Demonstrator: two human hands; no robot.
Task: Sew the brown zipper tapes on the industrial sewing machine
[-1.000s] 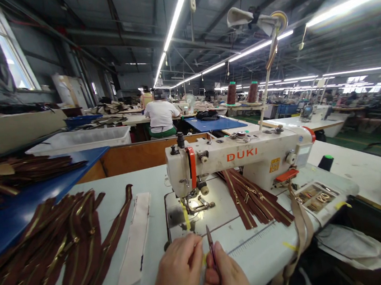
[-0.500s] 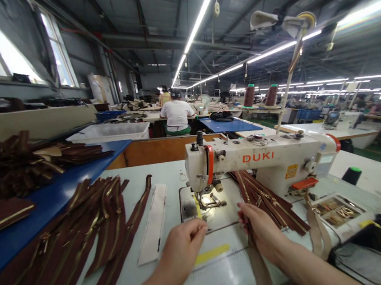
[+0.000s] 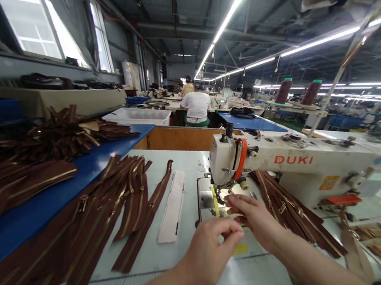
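Two bare hands at a sewing machine point(image 3: 294, 160) on a pale table point(image 3: 192, 160). The left hand point(image 3: 211, 249), in front of the machine's head, has its thumb and forefinger brought together at the tips; whether anything thin is pinched there cannot be told. The right hand point(image 3: 252, 215) reaches under the head, its fingers stretched out and slightly parted, and hides part of the metal plate point(image 3: 206, 200) around the needle. A yellow strip point(image 3: 216, 203) lies on the plate's uncovered left portion; a yellow patch point(image 3: 240, 248) shows just below the left fingertips. To the right of the right hand, a bundle of brown zips point(image 3: 286, 209) lies fanned out, its far end screened by the machine's arm. On the left, a white strip point(image 3: 172, 208) lies between the plate and a larger spread of zips point(image 3: 97, 225); beyond, a blue board point(image 3: 101, 170) bears a tangled heap point(image 3: 67, 133) of the same kind. At lower right, a beige strap point(image 3: 355, 252) hangs beside a tray point(image 3: 379, 237) of small metal parts. Behind the machine stand two thread cones, a white bin point(image 3: 150, 121) and a seated person in a white shirt point(image 3: 197, 106).
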